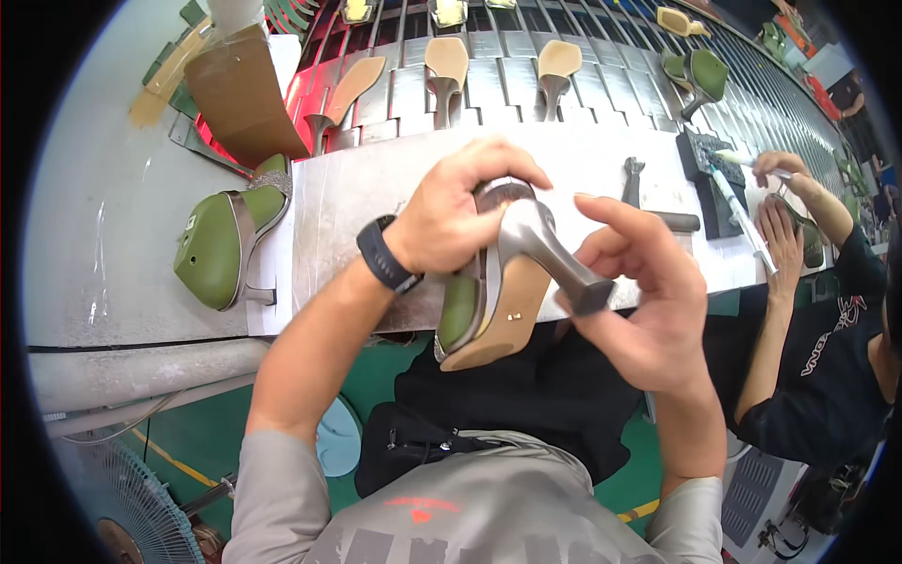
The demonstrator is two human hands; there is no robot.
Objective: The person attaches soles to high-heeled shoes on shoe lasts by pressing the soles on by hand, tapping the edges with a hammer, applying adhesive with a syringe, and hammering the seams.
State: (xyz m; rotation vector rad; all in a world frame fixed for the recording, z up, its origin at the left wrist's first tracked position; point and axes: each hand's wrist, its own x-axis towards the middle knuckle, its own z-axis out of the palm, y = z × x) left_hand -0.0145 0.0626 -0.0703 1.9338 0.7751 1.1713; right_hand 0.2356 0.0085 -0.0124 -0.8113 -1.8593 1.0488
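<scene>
A high-heeled shoe [512, 324] is held up in front of me, tan sole turned toward me and green toe pointing down. Its shiny grey heel [545, 242] slants to the right. My left hand [456, 207] is closed around the back of the shoe, near where the heel joins. Around the heel's dark tip, my right hand [648, 291] has its thumb and curled fingers, with the index finger stretched out. The fingers' exact contact there is partly hidden. On the left of the bench stands another green heeled shoe [211, 249] with a glittery strap.
A pale workbench [366, 188] runs before me, bearing a hammer-like tool [634, 179] and a black block [719, 188] with white pens. Beyond, a slatted conveyor [498, 99] carries heeled soles. At right, a co-worker's hands [785, 226] handle a green shoe. A fan [132, 512] stands lower left.
</scene>
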